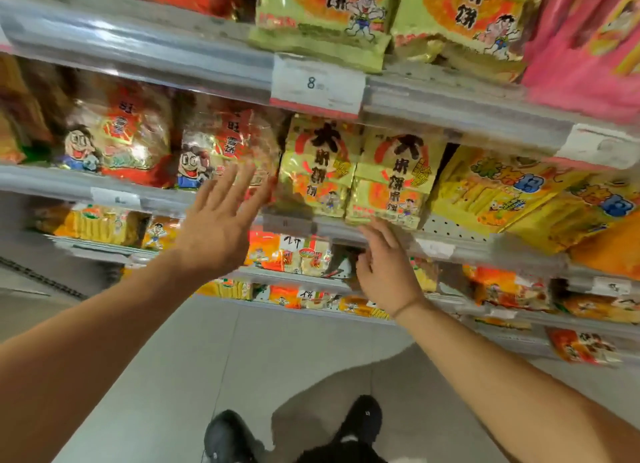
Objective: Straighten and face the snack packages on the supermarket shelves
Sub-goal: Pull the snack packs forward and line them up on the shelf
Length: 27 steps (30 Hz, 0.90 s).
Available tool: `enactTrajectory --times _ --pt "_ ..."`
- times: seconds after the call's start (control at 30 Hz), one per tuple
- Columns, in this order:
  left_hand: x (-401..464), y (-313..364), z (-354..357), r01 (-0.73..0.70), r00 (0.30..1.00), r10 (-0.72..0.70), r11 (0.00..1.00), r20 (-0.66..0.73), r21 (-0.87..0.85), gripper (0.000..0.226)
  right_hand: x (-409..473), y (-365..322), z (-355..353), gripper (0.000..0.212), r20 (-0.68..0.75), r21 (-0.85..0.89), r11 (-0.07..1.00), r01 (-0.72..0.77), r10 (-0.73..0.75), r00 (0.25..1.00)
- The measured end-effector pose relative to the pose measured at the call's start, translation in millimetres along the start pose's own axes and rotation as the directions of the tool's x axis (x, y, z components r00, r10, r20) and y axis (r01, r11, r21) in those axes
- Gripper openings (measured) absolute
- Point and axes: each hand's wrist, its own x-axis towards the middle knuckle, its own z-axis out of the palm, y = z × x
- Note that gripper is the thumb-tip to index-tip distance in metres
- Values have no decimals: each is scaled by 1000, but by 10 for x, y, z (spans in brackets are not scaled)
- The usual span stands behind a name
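Observation:
Two gold rice-cracker bags, one to the left (317, 164) and one to the right (396, 178), stand side by side on the middle shelf (460, 228). My left hand (221, 227) is raised flat with fingers spread, its fingertips in front of a red-and-clear cracker bag (228, 140) just left of the gold bags. My right hand (388, 268) reaches up under the right gold bag, fingers loosely bent, fingertips near its bottom edge at the shelf lip. Neither hand holds anything.
The shelf above carries green-gold bags (322, 15) and a pink pack (588, 46), with a price tag (317, 83) on its rail. Yellow bags (502, 192) lie tilted to the right. Lower shelves hold several orange packs (287, 251). My black shoes (360, 417) stand on grey floor tiles.

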Motion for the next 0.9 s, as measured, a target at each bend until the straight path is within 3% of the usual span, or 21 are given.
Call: enactTrajectory --times 0.1,0.2,0.33,0.5,0.63,0.73,0.8,0.9 --pt "-263 -339 300 89 971 -88 996 223 6 87 52 -159 270 68 84 -96 993 -65 74 994" --pt "-379 -495 553 119 924 -126 992 361 42 94 39 -142 480 88 95 -217 971 -97 120 988" --pt "-362 -498 693 140 901 -133 990 412 13 95 -33 -25 641 96 137 -331 940 -86 138 981" --pt "-398 -539 764 118 916 -125 992 381 40 95 -52 -44 793 94 156 -338 934 -117 178 972" --pt "-628 -387 889 176 872 -168 984 459 26 89 -166 -36 977 87 201 -257 961 -106 161 966" --pt "-978 -234 1053 240 703 -153 970 694 -29 74 -198 113 1179 83 311 -168 981 -91 141 940" --pt "-1228 -140 1145 379 611 -144 917 779 -128 65 -62 231 1334 80 358 -1 957 -291 272 893" --pt "-1432 -76 1304 660 571 -192 685 798 -307 52 300 462 1584 65 312 218 831 -512 438 843"
